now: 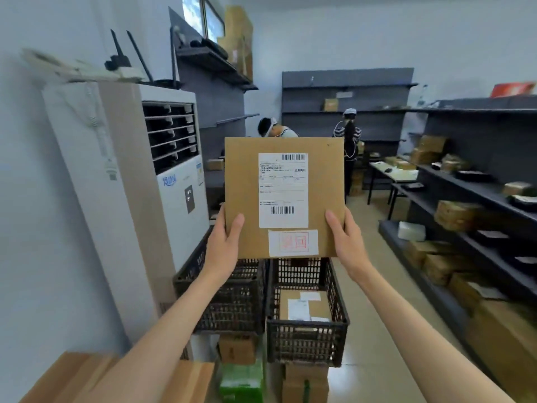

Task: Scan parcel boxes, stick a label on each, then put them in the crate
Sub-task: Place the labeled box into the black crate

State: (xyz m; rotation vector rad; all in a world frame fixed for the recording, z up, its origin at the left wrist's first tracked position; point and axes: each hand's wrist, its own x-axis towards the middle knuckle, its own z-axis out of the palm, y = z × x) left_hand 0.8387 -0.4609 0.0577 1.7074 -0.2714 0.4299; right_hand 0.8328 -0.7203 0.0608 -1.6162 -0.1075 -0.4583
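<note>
Two black crates (308, 338) sit below grey shelving (479, 196).

My two forearms run up from the bottom corners, both bare from elbow to wrist, with no sleeve edge showing in view. My left grip (222, 242) and right grip (344, 238) are bare too, ungloved. The thumbnails that show are short and plain. I cannot see my shoulders or clothing here.
</note>
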